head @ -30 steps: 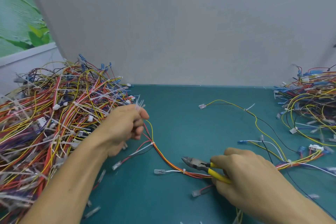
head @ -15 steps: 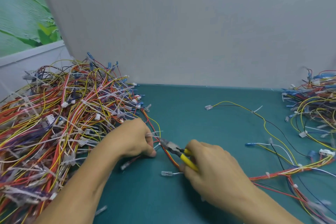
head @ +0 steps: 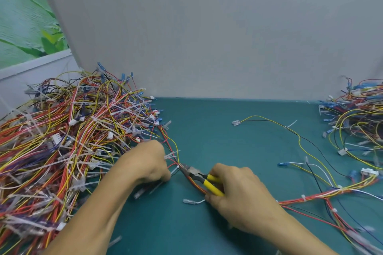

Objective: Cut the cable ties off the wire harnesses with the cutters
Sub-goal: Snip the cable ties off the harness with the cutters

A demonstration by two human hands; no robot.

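My left hand grips a wire harness of red, orange and yellow wires at the edge of the big pile, with a white cable tie poking out past its fingers. My right hand holds the yellow-handled cutters. Their dark jaws touch the harness just right of my left hand, at a small white tie. The harness runs on under my right hand and off to the right across the green mat.
A large tangled pile of tied harnesses fills the left side. A smaller pile lies at the far right. Loose yellow, black and white wires cross the mat between them. A grey wall stands behind.
My right hand carried the cutters left and up along the harness until the jaws met the wires beside my left hand. My left hand came down from the pile's edge onto the mat.
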